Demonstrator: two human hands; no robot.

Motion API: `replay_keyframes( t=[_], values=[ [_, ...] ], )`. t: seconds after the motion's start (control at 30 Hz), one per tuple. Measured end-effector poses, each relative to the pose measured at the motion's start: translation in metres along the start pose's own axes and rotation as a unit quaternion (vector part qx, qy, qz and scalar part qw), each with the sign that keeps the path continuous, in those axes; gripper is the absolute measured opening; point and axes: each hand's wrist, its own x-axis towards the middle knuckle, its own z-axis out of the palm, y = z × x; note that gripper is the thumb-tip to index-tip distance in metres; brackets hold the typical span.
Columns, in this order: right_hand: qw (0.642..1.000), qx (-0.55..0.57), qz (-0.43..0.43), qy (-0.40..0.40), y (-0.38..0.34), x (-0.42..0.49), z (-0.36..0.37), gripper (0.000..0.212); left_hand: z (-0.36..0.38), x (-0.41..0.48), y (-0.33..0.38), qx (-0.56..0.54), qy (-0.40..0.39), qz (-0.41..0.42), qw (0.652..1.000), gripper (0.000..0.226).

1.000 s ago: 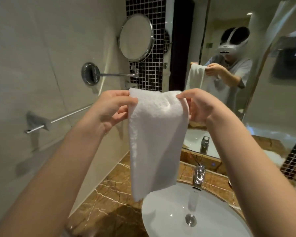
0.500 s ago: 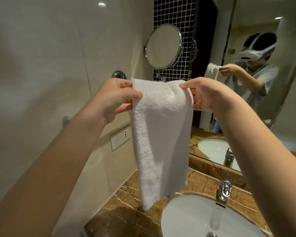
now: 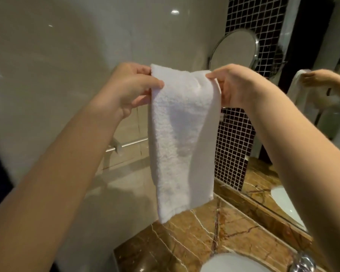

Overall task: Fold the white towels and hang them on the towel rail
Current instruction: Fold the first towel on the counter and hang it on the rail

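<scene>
A folded white towel [image 3: 182,138] hangs as a long narrow strip in front of me. My left hand [image 3: 130,89] pinches its top left corner and my right hand [image 3: 236,83] pinches its top right corner, both held up at the same height. The chrome towel rail [image 3: 132,143] is fixed to the beige wall behind the towel, lower than my hands; only its left end shows, the rest is hidden by the cloth.
A brown marble counter [image 3: 200,230] with a white basin [image 3: 234,264] and chrome tap [image 3: 302,262] lies below. A round swivel mirror [image 3: 234,50] juts from the black mosaic strip [image 3: 236,146]. The big wall mirror [image 3: 322,114] is at right.
The view has swung left toward the beige wall, so the rail now sits behind the towel. Both hands keep the same hold on the towel's top corners.
</scene>
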Motion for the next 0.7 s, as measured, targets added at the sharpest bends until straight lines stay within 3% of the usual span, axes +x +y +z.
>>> replay_keyframes(
  t=[0.27,0.7],
  values=[
    [0.997,0.031,-0.047,-0.055,-0.039,0.041,0.024,0.014,-0.015,0.035,0.035,0.045,0.056,0.030,0.997,0.018],
    [0.989,0.106,-0.068,-0.072,-0.090,0.073,0.054,0.027,-0.044,0.087,0.065,0.097,0.086,0.144,0.981,0.014]
  ],
)
